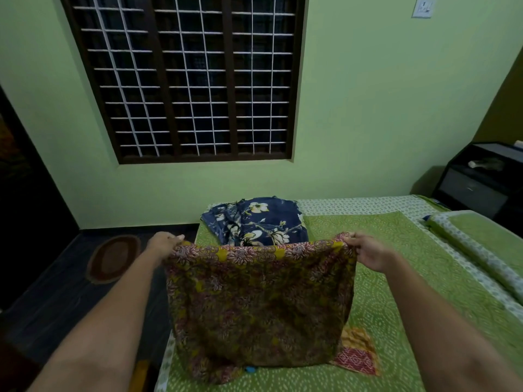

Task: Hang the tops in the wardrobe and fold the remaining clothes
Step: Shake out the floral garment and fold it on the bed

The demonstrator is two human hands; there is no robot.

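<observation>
A mustard and maroon floral garment [260,301] hangs stretched between my two hands above the green bed [396,292]. My left hand [164,244] pinches its upper left corner. My right hand [368,251] grips the upper right corner. The garment's lower edge trails on the bedspread, and an orange and red patterned part [356,352] of it lies flat at the lower right. Behind it, a folded navy garment with white flowers [254,222] sits at the far end of the bed.
A green pillow [486,244] lies on the bed's right side. A black bedside cabinet [481,179] stands at the right wall. An oval rug [113,258] is on the dark floor at the left. A barred window [186,77] fills the wall ahead.
</observation>
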